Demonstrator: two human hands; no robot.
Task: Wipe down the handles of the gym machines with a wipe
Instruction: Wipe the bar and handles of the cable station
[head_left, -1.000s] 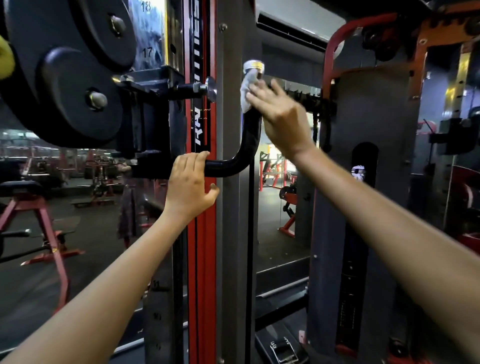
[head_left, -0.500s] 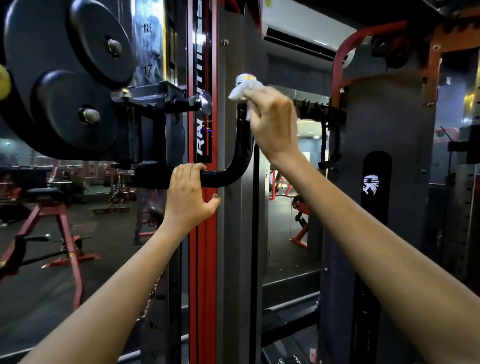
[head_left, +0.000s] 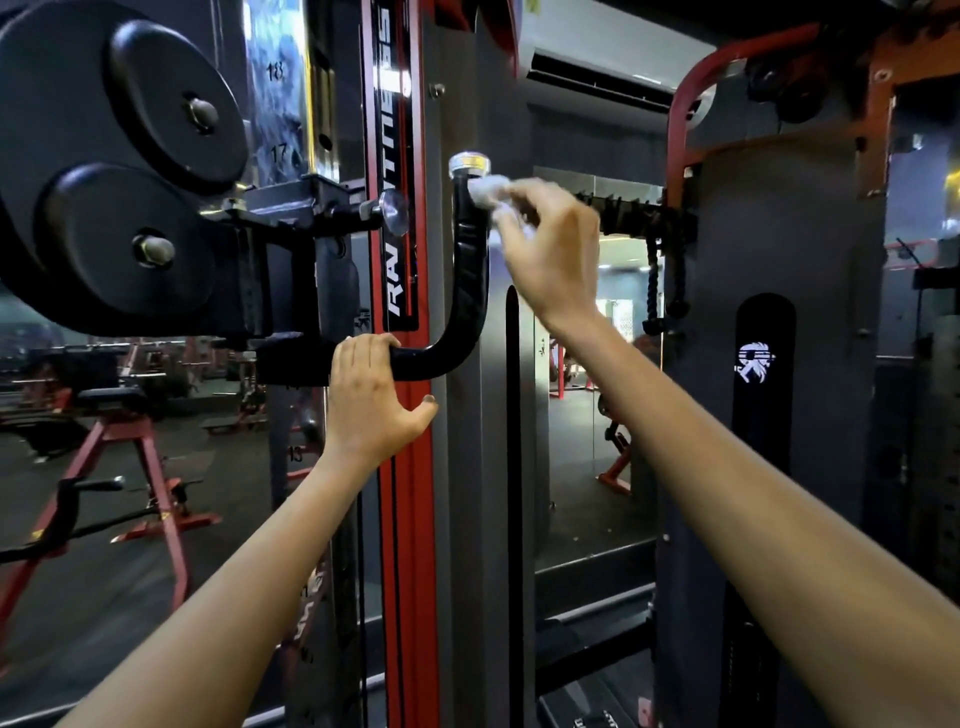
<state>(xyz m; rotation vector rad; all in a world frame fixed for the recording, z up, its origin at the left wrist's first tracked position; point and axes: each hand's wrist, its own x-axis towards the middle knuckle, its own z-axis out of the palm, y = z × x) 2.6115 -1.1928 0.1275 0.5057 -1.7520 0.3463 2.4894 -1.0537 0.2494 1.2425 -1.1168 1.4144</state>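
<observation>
- Right hand (head_left: 550, 254) is raised at the upper end of the handle (head_left: 470, 280), fingers curled and pinching a white wipe (head_left: 488, 189) against the bar just below its metal cap (head_left: 469, 164).
- Left hand (head_left: 371, 402) is hooked over the lower horizontal run of the handle, fingers closed over the top, thumb spread out below and clear of the bar.
- Handle is a black J-shaped bar, rising beside the red upright (head_left: 400, 467) and the grey post (head_left: 467, 519).
- Open room lies right of the handle, toward the mirror (head_left: 592, 415).
- Weight plates (head_left: 119, 156) crowd the left side, near the bar's mount.
</observation>
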